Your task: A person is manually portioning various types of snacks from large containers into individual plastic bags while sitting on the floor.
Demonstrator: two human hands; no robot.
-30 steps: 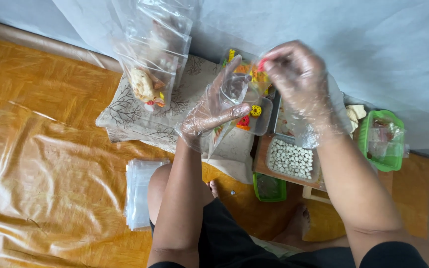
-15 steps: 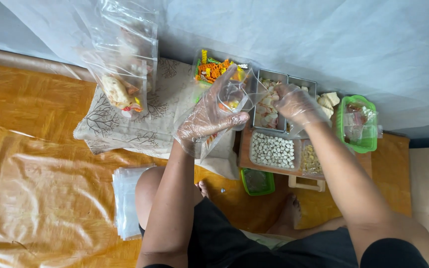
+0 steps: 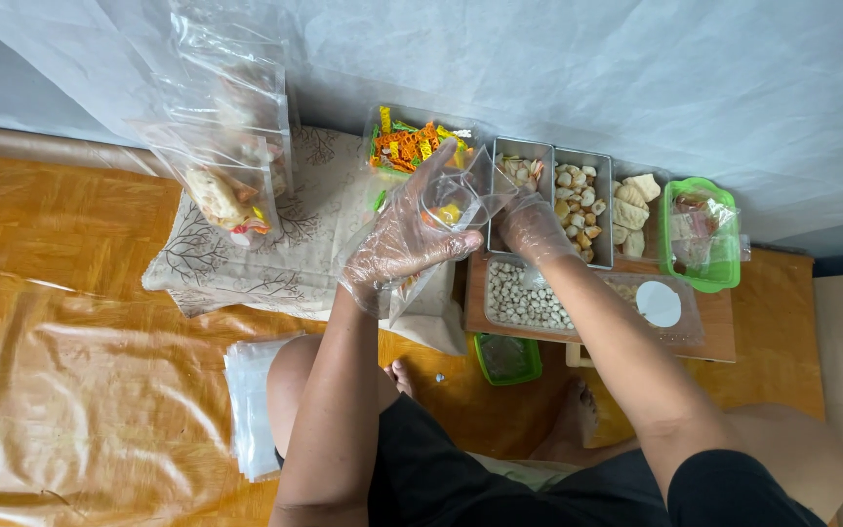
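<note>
holding clear bag [image 3: 446, 210] — right hand [image 3: 531, 229] seemingly inside.

a home floor used for packing snacks: orange plastic floor sheet [image 3: 80, 371] left of the hands, patterned cushion [image 3: 275, 244], food containers [image 3: 548, 195] ahead.

right hand [image 3: 531, 228] fingertips hidden behind clear bag [image 3: 461, 195], bag contents blurred
</note>
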